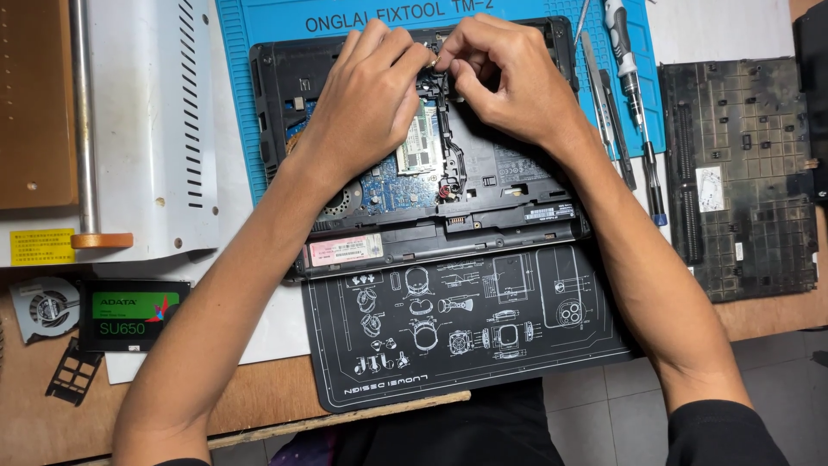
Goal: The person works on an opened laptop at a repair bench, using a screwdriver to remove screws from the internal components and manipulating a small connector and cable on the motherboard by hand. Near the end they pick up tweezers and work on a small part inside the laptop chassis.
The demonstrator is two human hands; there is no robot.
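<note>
Left hand (366, 108): mine, resting over the opened laptop (414, 147), fingers curled tight and pinching a small part near the top edge of the machine; what the part is, I cannot tell, it is hidden under my fingertips.
Right hand (509, 78): mine too, knuckles up, fingertips drawn narrow and meeting the left ones at that same small part.
Where the work sits: the laptop lies bottom-up and open on the blue mat (237, 95), its green memory card (420, 142) and blue board bare just below my fingers.
Around me: a screwdriver (634, 95) and tweezers (599, 91) to the right on the mat, the removed bottom cover (746, 173) further right, a black mat with white drawings (466, 324) nearer me, a boxed drive (134, 312) and a loose fan (45, 306) at left.
Risk, as I judge it: both hands crowd one spot, so a hard tug could tear the small part or its lead.
Risk two: my left wrist hangs over the bare board; pressing down could strain the memory card.
</note>
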